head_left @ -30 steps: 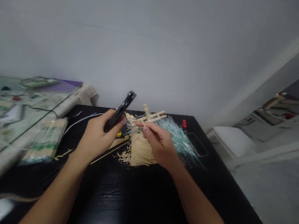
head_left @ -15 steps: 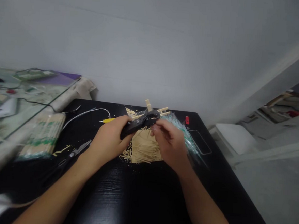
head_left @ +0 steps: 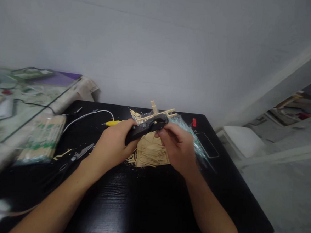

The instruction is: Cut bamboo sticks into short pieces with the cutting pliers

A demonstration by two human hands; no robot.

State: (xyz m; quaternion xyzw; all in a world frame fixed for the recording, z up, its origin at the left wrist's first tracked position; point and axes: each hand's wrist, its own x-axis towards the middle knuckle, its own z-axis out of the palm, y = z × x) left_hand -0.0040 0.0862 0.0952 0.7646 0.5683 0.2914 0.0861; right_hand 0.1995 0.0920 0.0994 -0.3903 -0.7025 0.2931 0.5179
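My left hand (head_left: 116,138) is wrapped around a black hand tool (head_left: 149,127) with a curved, notched head; its exact kind is not clear. At the tool's far end, my right hand (head_left: 178,146) has its fingers pinched together, and what they hold is hidden. Thin wooden sticks (head_left: 169,112) joined into a small frame show just behind the tool; I cannot tell whether they touch it. Below both hands lies a pile of cut wooden sticks (head_left: 152,155) on the black table (head_left: 139,200).
Scissors (head_left: 75,157) and a bagged bundle of sticks (head_left: 43,137) lie left. A yellow-handled pointed tool (head_left: 112,123) and white cable (head_left: 89,113) are behind my left hand. Right are clear plastic packaging (head_left: 196,140), a dark phone-like rectangle (head_left: 208,145) and a red piece (head_left: 194,122).
The black tool has turned slightly, so more of its side and head shows. Both hands keep nearly the same place, and the view has shifted a little.
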